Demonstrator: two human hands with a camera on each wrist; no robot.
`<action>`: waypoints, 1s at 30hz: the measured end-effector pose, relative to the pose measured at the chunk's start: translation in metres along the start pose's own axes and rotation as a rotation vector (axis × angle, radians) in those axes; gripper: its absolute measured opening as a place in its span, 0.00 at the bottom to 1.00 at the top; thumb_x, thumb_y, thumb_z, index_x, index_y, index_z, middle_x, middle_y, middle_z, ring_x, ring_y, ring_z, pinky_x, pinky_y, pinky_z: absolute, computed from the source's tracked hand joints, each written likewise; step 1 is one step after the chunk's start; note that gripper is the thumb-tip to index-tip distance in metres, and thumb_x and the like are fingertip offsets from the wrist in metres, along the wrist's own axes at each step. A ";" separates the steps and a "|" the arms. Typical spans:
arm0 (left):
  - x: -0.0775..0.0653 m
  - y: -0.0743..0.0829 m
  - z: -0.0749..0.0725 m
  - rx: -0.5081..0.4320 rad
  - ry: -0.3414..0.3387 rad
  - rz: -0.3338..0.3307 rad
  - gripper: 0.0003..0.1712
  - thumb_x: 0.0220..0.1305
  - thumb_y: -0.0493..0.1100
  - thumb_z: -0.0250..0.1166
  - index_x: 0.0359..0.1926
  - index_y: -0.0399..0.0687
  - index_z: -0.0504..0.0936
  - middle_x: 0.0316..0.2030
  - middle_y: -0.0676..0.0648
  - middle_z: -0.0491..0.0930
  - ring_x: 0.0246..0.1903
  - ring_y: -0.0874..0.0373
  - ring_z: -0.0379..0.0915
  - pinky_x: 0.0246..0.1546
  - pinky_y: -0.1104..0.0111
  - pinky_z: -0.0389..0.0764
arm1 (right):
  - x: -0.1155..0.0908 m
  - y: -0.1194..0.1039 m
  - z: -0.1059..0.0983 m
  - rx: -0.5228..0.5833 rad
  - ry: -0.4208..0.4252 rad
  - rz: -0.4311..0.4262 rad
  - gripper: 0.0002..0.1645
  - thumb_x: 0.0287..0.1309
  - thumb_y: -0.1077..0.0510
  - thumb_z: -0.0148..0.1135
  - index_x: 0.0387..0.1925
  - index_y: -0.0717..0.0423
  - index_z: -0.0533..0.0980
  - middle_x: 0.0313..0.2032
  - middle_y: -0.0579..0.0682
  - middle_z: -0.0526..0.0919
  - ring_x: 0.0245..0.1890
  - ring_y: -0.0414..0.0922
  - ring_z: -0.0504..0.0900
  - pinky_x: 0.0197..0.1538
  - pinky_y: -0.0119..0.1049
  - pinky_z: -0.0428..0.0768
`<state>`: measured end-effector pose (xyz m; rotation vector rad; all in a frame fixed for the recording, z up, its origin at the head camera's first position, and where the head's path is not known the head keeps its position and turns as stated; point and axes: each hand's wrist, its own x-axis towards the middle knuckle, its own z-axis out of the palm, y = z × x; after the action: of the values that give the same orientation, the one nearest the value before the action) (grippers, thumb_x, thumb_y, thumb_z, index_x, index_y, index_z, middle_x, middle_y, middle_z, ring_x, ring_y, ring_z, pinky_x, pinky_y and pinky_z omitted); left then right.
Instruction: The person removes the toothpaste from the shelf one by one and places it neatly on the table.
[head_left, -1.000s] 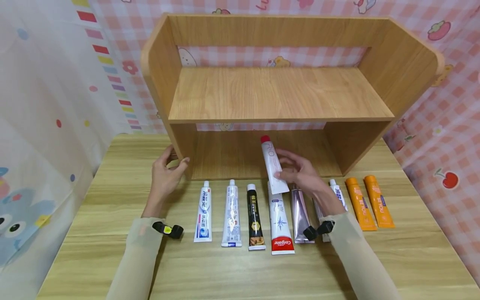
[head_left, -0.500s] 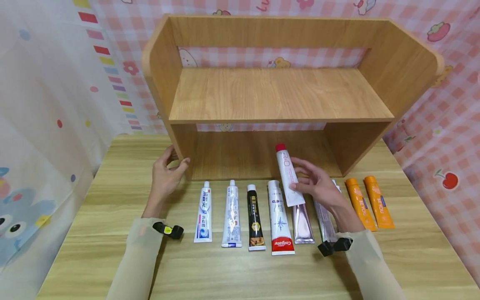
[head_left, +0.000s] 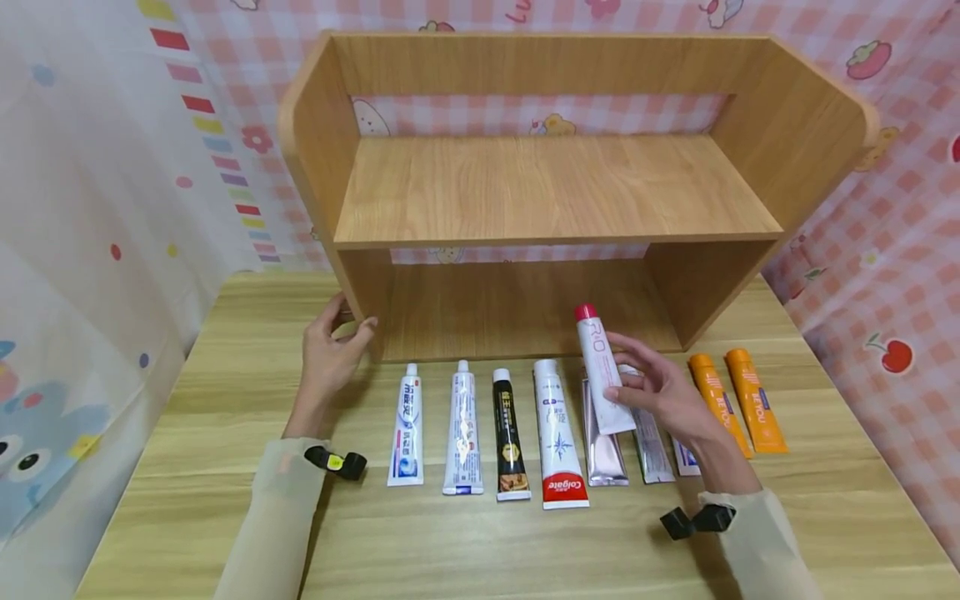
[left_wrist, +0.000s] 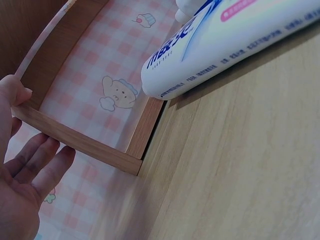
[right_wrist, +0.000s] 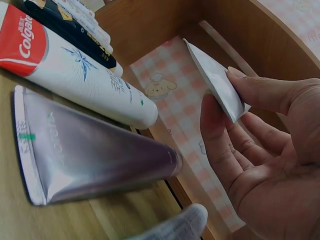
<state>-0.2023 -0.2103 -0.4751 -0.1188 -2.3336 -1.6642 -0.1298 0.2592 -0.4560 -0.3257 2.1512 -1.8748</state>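
Note:
My right hand (head_left: 663, 396) pinches a white tube with a red cap (head_left: 603, 367) between thumb and fingers. The tube is held cap away from me, above a silver-mauve tube (head_left: 606, 458) and before the lower shelf. In the right wrist view its flat white end (right_wrist: 215, 75) shows between the fingers, the cap hidden. My left hand (head_left: 333, 350) grips the left side panel (head_left: 363, 287) of a wooden shelf unit, thumb on one face and fingers on the other; the left wrist view shows this panel's edge (left_wrist: 80, 140) too.
Several tubes lie in a row before the shelf: a blue-white toothpaste (head_left: 407, 429), a white one (head_left: 463, 433), a black one (head_left: 510, 442), a Colgate (head_left: 558, 442), a grey one (head_left: 652, 450), and orange tubes (head_left: 756, 404) at the right. The upper board (head_left: 558, 187) stands above.
My right hand has moved right and toward me with the red-capped tube, from over the Colgate to over the silver-mauve tube. The left hand has stayed on the panel.

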 end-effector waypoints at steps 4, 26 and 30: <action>-0.003 0.002 -0.001 0.015 0.002 -0.031 0.33 0.67 0.40 0.65 0.73 0.51 0.72 0.57 0.39 0.79 0.55 0.53 0.74 0.50 0.73 0.86 | -0.008 -0.001 -0.005 0.011 -0.012 -0.039 0.44 0.65 0.69 0.64 0.78 0.51 0.58 0.57 0.48 0.79 0.49 0.43 0.87 0.46 0.37 0.90; -0.010 0.037 0.000 0.002 -0.020 -0.026 0.32 0.68 0.36 0.64 0.72 0.42 0.70 0.58 0.33 0.78 0.57 0.45 0.74 0.51 0.73 0.86 | -0.060 0.007 -0.065 0.088 0.024 -0.149 0.45 0.63 0.81 0.55 0.78 0.58 0.58 0.56 0.43 0.81 0.51 0.40 0.87 0.44 0.34 0.89; -0.010 0.037 0.000 -0.004 -0.013 -0.024 0.32 0.67 0.36 0.64 0.72 0.41 0.71 0.56 0.32 0.78 0.55 0.46 0.74 0.49 0.75 0.85 | -0.067 0.010 -0.075 0.120 0.034 -0.148 0.45 0.63 0.82 0.53 0.78 0.58 0.58 0.56 0.44 0.81 0.52 0.40 0.87 0.44 0.35 0.90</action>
<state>-0.1847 -0.1973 -0.4437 -0.1029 -2.3510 -1.6844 -0.0923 0.3532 -0.4525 -0.4413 2.0759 -2.0941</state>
